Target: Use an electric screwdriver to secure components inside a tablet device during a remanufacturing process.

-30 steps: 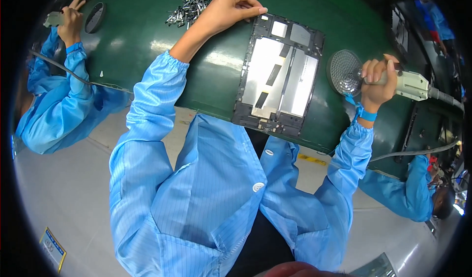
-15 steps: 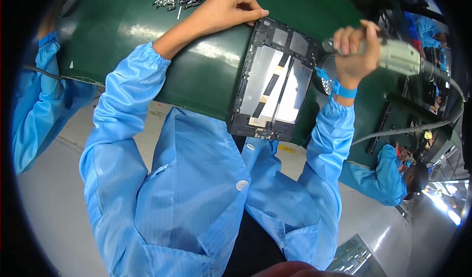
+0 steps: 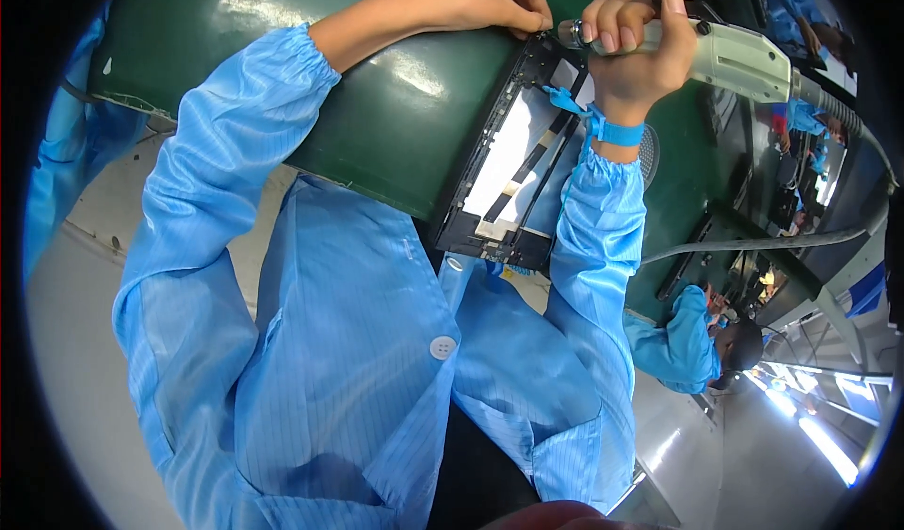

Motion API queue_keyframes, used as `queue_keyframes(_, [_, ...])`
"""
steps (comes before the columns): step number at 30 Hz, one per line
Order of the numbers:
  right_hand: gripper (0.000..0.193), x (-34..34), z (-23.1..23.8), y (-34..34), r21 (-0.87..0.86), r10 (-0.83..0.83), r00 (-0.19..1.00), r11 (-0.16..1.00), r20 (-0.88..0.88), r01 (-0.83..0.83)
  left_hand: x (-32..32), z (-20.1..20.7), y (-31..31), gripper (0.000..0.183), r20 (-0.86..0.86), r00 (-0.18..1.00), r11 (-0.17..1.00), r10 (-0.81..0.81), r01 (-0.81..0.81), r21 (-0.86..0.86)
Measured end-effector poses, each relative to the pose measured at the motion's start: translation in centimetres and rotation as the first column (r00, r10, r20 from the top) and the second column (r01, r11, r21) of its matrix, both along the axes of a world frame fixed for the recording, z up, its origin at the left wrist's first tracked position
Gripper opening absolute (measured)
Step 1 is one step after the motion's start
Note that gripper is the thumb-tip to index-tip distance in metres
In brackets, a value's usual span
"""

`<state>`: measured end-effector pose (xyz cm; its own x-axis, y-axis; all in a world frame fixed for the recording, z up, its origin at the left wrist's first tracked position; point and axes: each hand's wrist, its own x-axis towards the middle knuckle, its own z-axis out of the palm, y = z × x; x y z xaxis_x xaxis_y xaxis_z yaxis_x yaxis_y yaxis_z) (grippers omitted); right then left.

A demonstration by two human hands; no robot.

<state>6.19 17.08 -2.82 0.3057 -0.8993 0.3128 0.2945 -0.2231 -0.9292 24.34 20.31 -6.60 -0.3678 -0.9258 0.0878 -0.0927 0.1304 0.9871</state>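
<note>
Pale grey-green plastic power tool (image 3: 744,62), boxy w/ short metal nose, sits in R hand (image 3: 645,50), fingers curled round its narrow front. L hand (image 3: 490,1): thumb & index pinched tog. by the nose, at upper corner of flat black rect. tablet body (image 3: 504,158); can't tell what's btwn the tips. Tablet body has shiny silver panels, dark strips; lies slanted at near edge of glossy dark-green counter (image 3: 235,97), part hidden by R arm. Blue wrist strap (image 3: 618,135) on R wrist, round grey textured dish (image 3: 650,156) just behind. Ribbed collar (image 3: 829,106) leads to smooth grey cable (image 3: 753,245). Further out: satiny striped blue coat (image 3: 330,342), round white button (image 3: 443,347).
</note>
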Motion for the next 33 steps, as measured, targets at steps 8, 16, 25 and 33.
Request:
queue_keyframes(8, [0.034,-0.2,-0.6,-0.2,0.005,0.051,0.998,0.999,0.048,-0.051,0.2,-0.2,0.0,0.021,0.010,1.000,1.000,0.008,-0.008,-0.021])
queue_keyframes(16, [0.034,-0.4,-0.7,-0.3,-0.022,0.051,0.998,0.999,0.038,-0.050,0.1,-0.2,0.1,0.022,-0.005,1.000,0.999,0.000,-0.001,-0.053])
queue_keyframes(25, [0.024,1.5,0.3,0.8,0.086,0.188,0.980,0.980,-0.070,-0.182,0.3,-0.2,0.2,0.020,-0.013,1.000,1.000,-0.028,0.028,-0.006])
queue_keyframes(33, [0.029,2.3,1.1,1.0,0.069,0.098,0.992,0.993,-0.075,-0.093,0.1,-0.1,0.2,0.021,0.025,0.999,0.998,-0.028,0.029,-0.048])
